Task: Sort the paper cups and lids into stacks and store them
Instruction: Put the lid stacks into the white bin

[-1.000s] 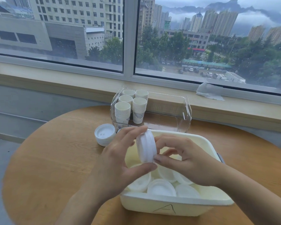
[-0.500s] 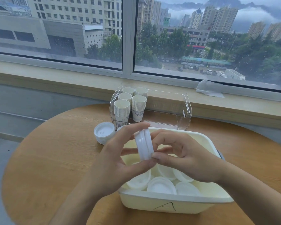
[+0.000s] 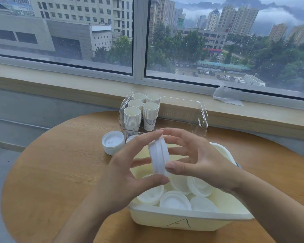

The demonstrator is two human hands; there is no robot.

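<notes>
My round wooden table holds a white tub with loose lids inside. Behind it, a clear box holds stacks of paper cups. Beside that sits a lid stack. My left hand and right hand pinch a few stacked lids on edge above the tub.

White lids on edge above bin; stacked cups in clear box.
</notes>
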